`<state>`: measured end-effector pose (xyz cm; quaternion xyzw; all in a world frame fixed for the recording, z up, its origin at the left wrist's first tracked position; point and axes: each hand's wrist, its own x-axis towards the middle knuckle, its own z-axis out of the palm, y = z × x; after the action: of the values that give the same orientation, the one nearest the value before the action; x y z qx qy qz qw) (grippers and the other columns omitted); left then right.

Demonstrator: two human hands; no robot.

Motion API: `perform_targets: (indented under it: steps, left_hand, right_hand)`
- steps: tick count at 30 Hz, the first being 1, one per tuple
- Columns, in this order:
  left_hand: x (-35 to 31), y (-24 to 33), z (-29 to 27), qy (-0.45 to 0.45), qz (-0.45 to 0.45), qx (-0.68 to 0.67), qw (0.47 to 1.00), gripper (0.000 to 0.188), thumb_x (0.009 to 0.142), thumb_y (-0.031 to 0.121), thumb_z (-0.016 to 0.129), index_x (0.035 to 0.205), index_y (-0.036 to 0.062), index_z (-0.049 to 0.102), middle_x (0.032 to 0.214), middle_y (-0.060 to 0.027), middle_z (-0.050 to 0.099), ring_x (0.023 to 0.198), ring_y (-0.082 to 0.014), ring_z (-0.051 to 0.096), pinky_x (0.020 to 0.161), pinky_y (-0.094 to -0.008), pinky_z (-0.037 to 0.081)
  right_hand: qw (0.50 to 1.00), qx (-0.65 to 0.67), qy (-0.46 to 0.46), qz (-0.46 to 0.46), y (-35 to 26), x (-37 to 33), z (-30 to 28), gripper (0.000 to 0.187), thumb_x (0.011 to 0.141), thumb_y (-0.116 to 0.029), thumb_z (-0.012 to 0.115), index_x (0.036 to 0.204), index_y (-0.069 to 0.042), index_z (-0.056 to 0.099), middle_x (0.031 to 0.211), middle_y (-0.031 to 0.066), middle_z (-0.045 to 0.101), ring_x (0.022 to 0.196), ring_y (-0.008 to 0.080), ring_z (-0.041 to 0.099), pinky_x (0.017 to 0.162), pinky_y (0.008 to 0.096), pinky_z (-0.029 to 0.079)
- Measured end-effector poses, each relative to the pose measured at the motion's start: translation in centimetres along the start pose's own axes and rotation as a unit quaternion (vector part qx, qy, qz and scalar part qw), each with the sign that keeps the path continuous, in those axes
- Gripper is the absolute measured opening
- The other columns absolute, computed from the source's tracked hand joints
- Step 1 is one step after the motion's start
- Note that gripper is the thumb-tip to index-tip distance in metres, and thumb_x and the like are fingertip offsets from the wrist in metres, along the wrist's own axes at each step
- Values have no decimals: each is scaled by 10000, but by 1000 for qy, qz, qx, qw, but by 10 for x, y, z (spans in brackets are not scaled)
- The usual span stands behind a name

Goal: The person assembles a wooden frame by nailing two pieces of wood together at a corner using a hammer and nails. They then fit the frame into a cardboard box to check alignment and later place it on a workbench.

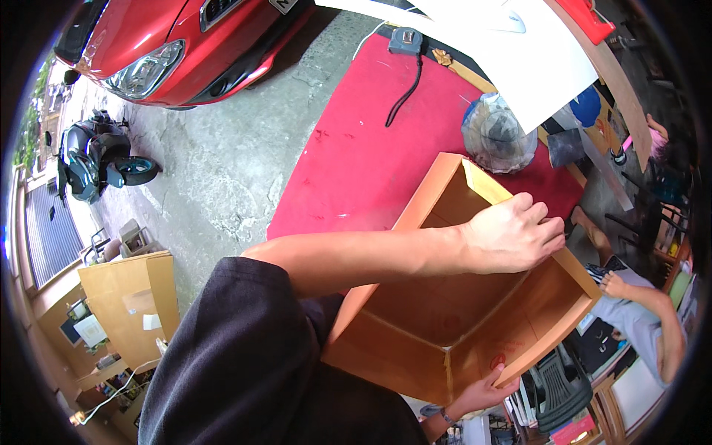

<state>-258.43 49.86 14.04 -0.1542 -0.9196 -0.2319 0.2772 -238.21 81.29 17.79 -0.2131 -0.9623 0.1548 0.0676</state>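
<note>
I hold an open brown cardboard box [445, 311] between both hands, its opening turned toward me and its inside empty. My left hand [512, 237] reaches across on a bare forearm from a black sleeve and grips the box's upper right rim, fingers curled over the edge. My right hand [482, 389], with a watch at the wrist, holds the lower corner of the box from underneath. A flap [486, 182] stands up at the far end. The box hangs over the edge of a red mat [371, 148].
A round object wrapped in clear plastic [498, 133], a grey plug box with a black cable [404, 44] and a white board [519, 52] lie on or over the mat. Another person sits at the right [645, 311]. A red car [170, 44], a scooter [96, 159] and another cardboard box [130, 304] stand on the concrete.
</note>
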Motion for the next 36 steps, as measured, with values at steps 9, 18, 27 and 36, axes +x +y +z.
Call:
perform_targets:
  steps: [9, 18, 27, 36]
  left_hand:
    - [1, 0, -4, -45, 13, 12, 999, 123, 834, 242, 668, 899, 138, 663, 824, 15, 509, 727, -146, 529, 602, -304, 394]
    - [-1, -2, -3, -46, 2, -20, 999, 140, 861, 262, 674, 932, 142, 692, 843, 24, 550, 768, -149, 559, 641, -310, 432]
    - [-5, -7, -9, -73, 0, -37, 997, 240, 868, 283, 682, 1071, 160, 710, 909, 53, 600, 815, -130, 599, 732, -298, 455]
    - [3, -9, -13, -96, 4, -43, 994, 419, 840, 317, 756, 1213, 127, 740, 950, 1, 719, 826, -206, 691, 726, -375, 542]
  right_hand:
    - [1000, -23, -8, 19, -17, -1, 0, 454, 1034, -240, 661, 1327, 76, 516, 1179, 271, 648, 1040, 387, 644, 913, 446, 512]
    - [999, -29, 7, 13, -20, -1, 0, 476, 1028, -262, 665, 1341, 62, 511, 1160, 285, 669, 1022, 399, 669, 874, 449, 530]
    - [1000, -10, 8, 14, -27, -5, 1, 491, 1029, -238, 659, 1380, 64, 496, 1151, 280, 690, 1032, 408, 695, 854, 447, 552]
    - [998, -29, 55, -21, -21, -2, 11, 365, 981, -149, 689, 1283, 32, 593, 1085, 274, 703, 963, 445, 700, 822, 471, 549]
